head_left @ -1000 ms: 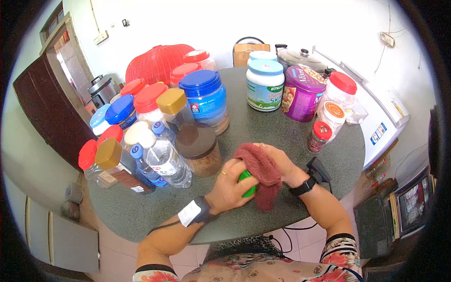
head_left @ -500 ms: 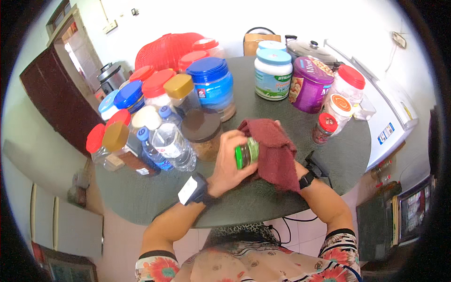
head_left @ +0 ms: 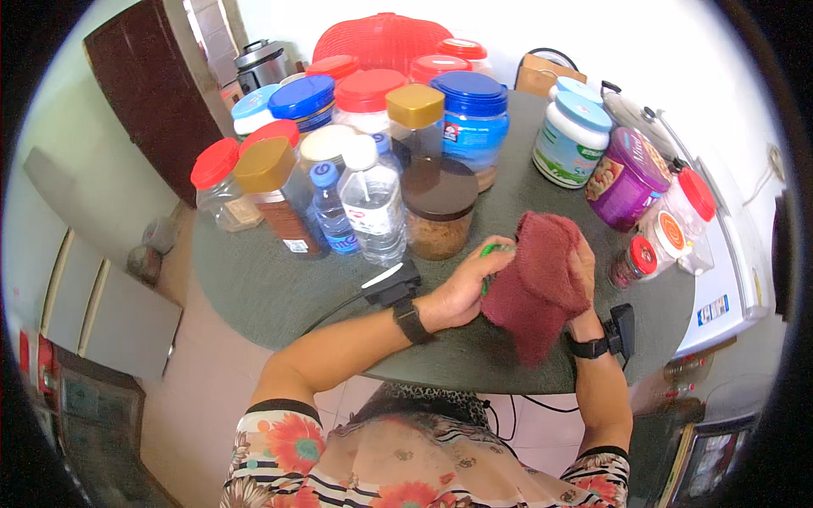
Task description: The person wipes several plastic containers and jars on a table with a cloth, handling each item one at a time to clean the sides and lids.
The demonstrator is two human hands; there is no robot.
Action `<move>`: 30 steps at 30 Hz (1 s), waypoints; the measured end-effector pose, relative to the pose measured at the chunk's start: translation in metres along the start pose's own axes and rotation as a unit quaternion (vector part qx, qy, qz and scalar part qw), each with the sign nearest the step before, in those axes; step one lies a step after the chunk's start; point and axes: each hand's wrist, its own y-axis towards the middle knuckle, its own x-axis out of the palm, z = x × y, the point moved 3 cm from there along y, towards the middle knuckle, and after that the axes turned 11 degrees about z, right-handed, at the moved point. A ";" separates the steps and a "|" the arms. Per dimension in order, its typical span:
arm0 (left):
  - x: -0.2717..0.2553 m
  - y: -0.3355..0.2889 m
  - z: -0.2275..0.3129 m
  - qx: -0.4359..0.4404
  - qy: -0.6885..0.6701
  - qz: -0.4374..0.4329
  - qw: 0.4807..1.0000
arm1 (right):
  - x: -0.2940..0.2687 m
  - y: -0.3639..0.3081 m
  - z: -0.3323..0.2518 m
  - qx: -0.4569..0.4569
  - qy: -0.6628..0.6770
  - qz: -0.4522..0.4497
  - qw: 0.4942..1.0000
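Maroon cloth (head_left: pixel 538 284): between the hands, grasped by the right hand (head_left: pixel 584 275).
Green lid (head_left: pixel 489 251): clasped by the left hand (head_left: pixel 461 292), against the cloth, partly hidden.
Brown-lidded jar (head_left: pixel 439 207): just beyond the left hand.

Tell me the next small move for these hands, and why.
Probably turn the green object slightly with the left hand against the maroon cloth: the left hand grips it at the cloth's edge, while the right hand holds the cloth, which hides part of it.
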 end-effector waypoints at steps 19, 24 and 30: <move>0.007 -0.008 0.015 0.393 0.373 0.053 0.839 | -0.006 0.005 0.016 0.097 0.109 0.026 0.989; 0.012 -0.021 0.024 0.596 0.512 -0.009 0.618 | -0.010 0.006 0.025 0.114 0.261 -0.059 0.957; 0.022 -0.031 0.020 0.704 0.546 -0.086 0.446 | 0.005 0.000 0.012 0.011 -0.178 -0.150 0.972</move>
